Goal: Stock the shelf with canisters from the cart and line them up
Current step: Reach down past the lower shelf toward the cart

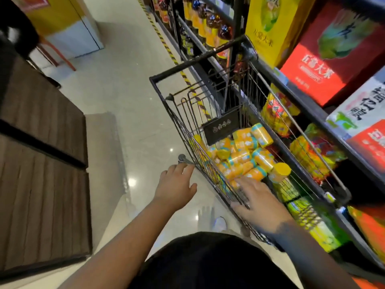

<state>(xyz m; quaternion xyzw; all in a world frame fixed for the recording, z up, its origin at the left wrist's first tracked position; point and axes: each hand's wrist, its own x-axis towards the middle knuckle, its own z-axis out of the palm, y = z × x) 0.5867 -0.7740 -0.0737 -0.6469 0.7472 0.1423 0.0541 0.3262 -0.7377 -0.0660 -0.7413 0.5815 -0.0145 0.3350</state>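
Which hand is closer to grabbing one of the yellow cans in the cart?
The right hand. Its spread fingers reach over the cart wall to the yellow canisters, and the shelf is on that side. The left hand is outside the cart, above the floor.

Boxes (pixel 325 65) at upper right smear with blur and run off the frame edge; canisters (pixel 243 155) deep in the cart (pixel 187 130) hide behind wire and the right hand (pixel 260 201).

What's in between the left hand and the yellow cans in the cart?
The wire side wall of the cart: the left hand is outside it, the canisters inside. The head view shows it.
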